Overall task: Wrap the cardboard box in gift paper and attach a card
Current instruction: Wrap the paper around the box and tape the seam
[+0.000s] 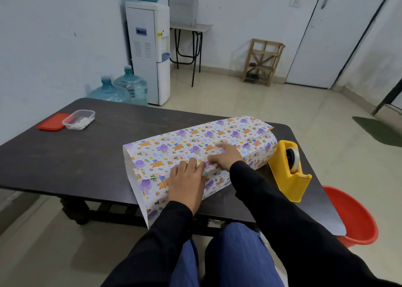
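- Here, from the head camera, the gift paper (pixel 195 147) lies on the dark table (pixel 87 156) in front of me, folded over into a long bundle. It runs from the near edge towards the far right corner.
- The paper's overlapping edges meet along the top, and both ends stand open. The cardboard box is hidden underneath.
- The near left end of the paper hangs out past the table's front edge.
- My left hand (pixel 187 182) rests flat on the near side of the bundle. Its fingers are straight and press the paper down at the seam.
- My right hand (pixel 224 156) sits on the seam just beside the left fingertips. Its forefinger is stretched out along the paper and the other fingers are bent. I cannot tell whether they pinch the edge or only press it.
- A yellow tape dispenser (pixel 287 171) stands on the table just beside the right end of the paper.
- At the far left corner a clear plastic container (pixel 79 119) sits against a red lid (pixel 53 122), well apart from the paper.
- A red basin (pixel 352 217) is on the floor by the table's right corner.
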